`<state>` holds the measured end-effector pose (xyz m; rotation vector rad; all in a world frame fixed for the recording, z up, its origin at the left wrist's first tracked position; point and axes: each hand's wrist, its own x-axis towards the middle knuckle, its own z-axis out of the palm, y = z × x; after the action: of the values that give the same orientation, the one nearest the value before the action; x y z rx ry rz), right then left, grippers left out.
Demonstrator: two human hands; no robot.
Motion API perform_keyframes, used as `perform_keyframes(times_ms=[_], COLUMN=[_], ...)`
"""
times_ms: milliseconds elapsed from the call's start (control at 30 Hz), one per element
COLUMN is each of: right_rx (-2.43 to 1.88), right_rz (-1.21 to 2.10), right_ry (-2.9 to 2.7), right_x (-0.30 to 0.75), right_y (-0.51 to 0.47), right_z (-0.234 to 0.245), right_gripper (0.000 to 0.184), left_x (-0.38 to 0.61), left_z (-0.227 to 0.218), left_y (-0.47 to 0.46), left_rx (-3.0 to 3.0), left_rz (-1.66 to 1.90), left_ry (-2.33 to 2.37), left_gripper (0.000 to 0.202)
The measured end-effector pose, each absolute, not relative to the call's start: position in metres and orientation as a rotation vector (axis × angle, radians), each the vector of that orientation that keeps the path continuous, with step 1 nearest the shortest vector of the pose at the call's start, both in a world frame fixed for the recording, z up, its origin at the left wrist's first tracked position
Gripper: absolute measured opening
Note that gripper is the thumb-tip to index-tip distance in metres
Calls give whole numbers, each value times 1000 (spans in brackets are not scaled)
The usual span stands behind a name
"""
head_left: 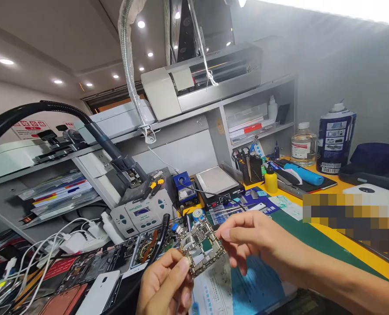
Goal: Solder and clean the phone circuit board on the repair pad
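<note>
A small phone circuit board (203,247), with metal shields and a green chip area, is held up above the bench. My left hand (168,280) pinches its lower left edge between thumb and fingers. At the board's upper right edge, the thumb and forefinger of my right hand (250,236) are closed on it, with the other fingers curled below. Beneath the board lie a printed white sheet (214,288) and a blue sheet (256,284). Just behind it is an opened phone (145,251) with its inside showing.
A grey soldering station (145,214) stands behind, with a black hose (163,236) reaching forward. A flat-topped heating plate (219,179), yellow bottle (271,179), clear bottle (303,144) and spray can (336,138) line the back. Phones (98,293) and white cables (53,240) crowd the left.
</note>
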<state>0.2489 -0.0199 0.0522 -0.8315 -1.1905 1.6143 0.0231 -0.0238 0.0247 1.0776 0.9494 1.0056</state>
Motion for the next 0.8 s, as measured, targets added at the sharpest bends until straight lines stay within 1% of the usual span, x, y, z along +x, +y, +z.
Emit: perform_keyframes(times_ms=[133,367,500,600,733,800], right_rx=[-806,-956,-947,-854,-669,-574], right_rz=[1606,1523,1548,1669,1958,2045], right_ry=[-1170,-1281,-1302,-1240,-1137,-1083], right_x=[253,252,254,257,258,255], right_y=[-18,-17,-16,-16,-16,-17], right_z=[53,58,58,59,58,56], right_gripper=[21,29,28,24,33,34], left_x=[24,27,27,26,24,23], left_z=[24,22,25,28,31,32], left_y=[-24,-27,-28,-27,-24,-23], left_rx=[1192,1318,1320,1263,1131,1077], left_rz=[1099,1183,1169,1082,906,836], left_ry=[1063,1117,1075,1034,917,846], left_gripper=[56,54,51,50,51,50])
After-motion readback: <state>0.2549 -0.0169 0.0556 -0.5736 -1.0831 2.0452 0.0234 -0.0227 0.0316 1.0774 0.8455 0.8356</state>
